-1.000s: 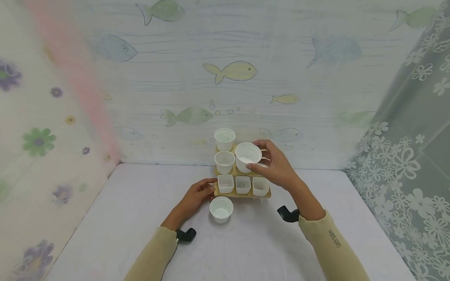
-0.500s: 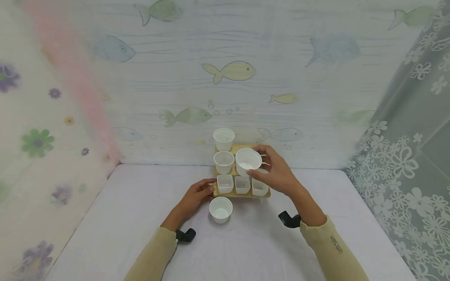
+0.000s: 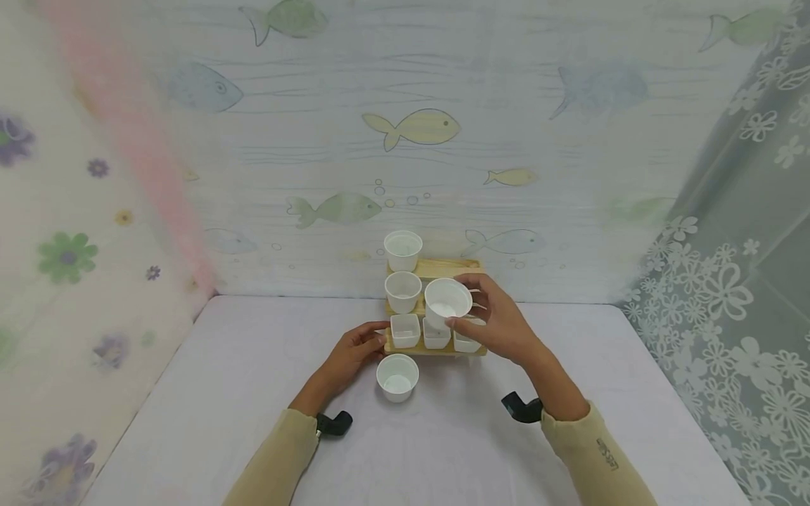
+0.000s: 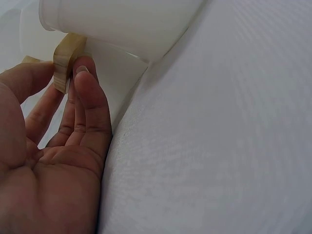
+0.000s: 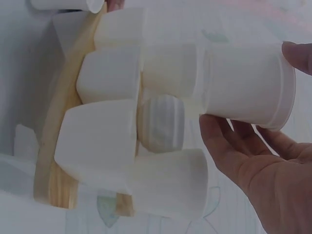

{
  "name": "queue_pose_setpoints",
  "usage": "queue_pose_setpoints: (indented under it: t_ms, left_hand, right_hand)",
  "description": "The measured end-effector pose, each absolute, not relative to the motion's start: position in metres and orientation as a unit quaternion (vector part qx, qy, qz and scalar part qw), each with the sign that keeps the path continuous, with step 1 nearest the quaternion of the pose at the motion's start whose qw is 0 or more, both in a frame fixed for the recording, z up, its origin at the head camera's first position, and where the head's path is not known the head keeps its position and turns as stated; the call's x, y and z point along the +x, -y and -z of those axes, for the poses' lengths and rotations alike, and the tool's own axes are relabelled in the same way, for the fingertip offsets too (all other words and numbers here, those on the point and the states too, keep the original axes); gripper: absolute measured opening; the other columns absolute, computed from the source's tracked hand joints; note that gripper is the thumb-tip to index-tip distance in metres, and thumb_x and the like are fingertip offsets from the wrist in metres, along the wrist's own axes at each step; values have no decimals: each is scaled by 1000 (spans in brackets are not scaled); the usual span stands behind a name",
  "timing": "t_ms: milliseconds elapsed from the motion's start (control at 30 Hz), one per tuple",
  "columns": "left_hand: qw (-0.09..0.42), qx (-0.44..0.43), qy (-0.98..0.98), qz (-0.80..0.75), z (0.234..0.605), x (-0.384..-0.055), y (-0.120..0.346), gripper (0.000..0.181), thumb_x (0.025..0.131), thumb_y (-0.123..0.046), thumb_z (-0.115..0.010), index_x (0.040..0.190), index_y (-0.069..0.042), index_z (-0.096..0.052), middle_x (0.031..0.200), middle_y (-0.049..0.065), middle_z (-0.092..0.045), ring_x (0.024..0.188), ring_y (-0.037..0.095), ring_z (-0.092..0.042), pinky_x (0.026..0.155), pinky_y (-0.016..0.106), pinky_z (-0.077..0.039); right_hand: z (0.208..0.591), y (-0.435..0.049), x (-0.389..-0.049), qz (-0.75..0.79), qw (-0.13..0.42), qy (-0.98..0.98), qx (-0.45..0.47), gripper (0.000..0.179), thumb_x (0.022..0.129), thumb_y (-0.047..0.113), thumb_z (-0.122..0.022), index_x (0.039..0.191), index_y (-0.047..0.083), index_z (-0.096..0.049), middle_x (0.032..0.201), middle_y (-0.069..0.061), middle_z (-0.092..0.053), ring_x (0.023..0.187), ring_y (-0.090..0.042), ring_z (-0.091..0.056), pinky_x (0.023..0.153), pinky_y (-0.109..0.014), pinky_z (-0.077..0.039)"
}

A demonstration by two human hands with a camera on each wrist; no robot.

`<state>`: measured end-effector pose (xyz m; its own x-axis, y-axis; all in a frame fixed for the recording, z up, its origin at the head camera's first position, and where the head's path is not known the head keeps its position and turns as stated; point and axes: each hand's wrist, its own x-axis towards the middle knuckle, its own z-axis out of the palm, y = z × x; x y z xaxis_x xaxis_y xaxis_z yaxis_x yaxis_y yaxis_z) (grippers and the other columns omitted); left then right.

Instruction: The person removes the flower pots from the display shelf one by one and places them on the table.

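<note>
Hovering above the wooden stand (image 3: 451, 268), the held round cup (image 3: 446, 301) was in the right hand (image 3: 496, 320), with its mouth turned upward. In the head view its base was not easy to make out, and it covered the upper part of the middle square cup (image 3: 436, 337). The right square cup (image 3: 467, 345) was also partly hidden, by the hand itself. From the right wrist, a ribbed cup (image 5: 163, 124) appeared among its neighbours, one end concealed; whether the held round cup touched the cup next to its base, I could not tell. The thumb was cut by the edge of that view.

The right fingers were bent along one side of the cup and the thumb lay on the opposite side, so they were apart only by the cup's width. The left hand (image 3: 351, 355) was pinching the left front end of the stand, thumb and fingertips nearly together. In its wrist view the loose white cup (image 3: 397, 378) was cropped by the top edge; it stood upright on the white cloth (image 3: 443, 443), just beside this hand.
</note>
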<state>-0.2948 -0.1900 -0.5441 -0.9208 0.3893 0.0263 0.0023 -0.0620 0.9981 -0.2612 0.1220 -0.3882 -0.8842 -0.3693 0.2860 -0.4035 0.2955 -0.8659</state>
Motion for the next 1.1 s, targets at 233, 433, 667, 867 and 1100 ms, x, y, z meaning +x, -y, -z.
queue_pose_setpoints:
  t_ms: [233, 433, 667, 867, 1100]
  left_hand:
    - [137, 149, -669, -715, 546, -295, 190, 43, 109, -14, -61, 150, -4, -56, 115, 8, -70, 101, 16, -67, 85, 26, -58]
    - [141, 148, -669, -714, 545, -294, 190, 44, 109, -15, -61, 151, -5, -55, 117, 8, -70, 103, 17, -68, 86, 26, -58]
    - [137, 142, -672, -713, 543, -294, 189, 43, 108, -15, -62, 150, -5, -56, 117, 8, -70, 103, 18, -67, 86, 26, -58]
    - [135, 143, -671, -714, 542, -294, 189, 43, 108, -14, -61, 150, -5, -56, 117, 8, -70, 103, 17, -68, 85, 26, -58]
    - [137, 145, -674, -712, 543, -294, 190, 44, 109, -15, -61, 151, -5, -55, 120, 9, -70, 105, 18, -68, 87, 27, -58]
  right_hand:
    - [397, -126, -257, -554, 16, 793, 253, 72, 88, 4, -86, 149, 4, -47, 143, -17, -56, 127, -35, -63, 107, -40, -54]
    - [399, -126, -250, -552, 10, 795, 249, 72, 87, 5, -86, 149, 5, -48, 143, -16, -56, 128, -34, -62, 108, -40, -54]
    - [403, -126, -242, -558, 0, 792, 247, 72, 87, 4, -86, 148, 5, -48, 143, -16, -57, 130, -35, -62, 109, -45, -52]
    - [410, -125, -236, -569, -5, 784, 247, 72, 86, 1, -85, 148, 4, -48, 144, -16, -57, 131, -37, -61, 108, -41, -53]
    - [418, -126, -231, -567, 3, 785, 249, 72, 86, 1, -85, 147, 5, -49, 145, -15, -56, 132, -36, -59, 110, -39, -52]
